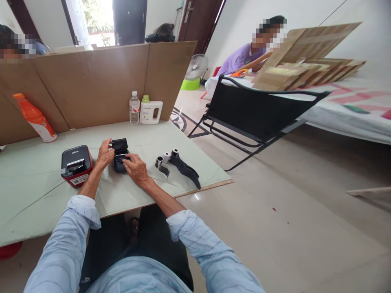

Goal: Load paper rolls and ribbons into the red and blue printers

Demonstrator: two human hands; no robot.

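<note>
Two light blue sleeves (204,238), rolled at the forearms, reach over the near edge of the pale-covered table (38,179). Between the two hands is a small black device (120,167), its lid (119,144) tipped up at the far side. The left hand (105,156) has bent fingers against the device's left side, by the lid; I cannot tell how firmly it grips. The right hand (136,169) is half curled over the near right part, fingertips at the opening; whether they pinch anything is hidden.

Just left of the left hand stands a red-and-black machine (76,165). Right of the right hand are three small rolls (166,156), with a long dark strip (185,169) trailing toward the table edge.

Farther back, an orange bottle (33,116) leans against a cardboard screen (106,77), and a clear bottle (134,110) stands beside a white jug (148,112). Past a black folding chair (256,112), a person in purple (241,57) sits behind cardboard boxes (279,79), near a fan (197,67).
</note>
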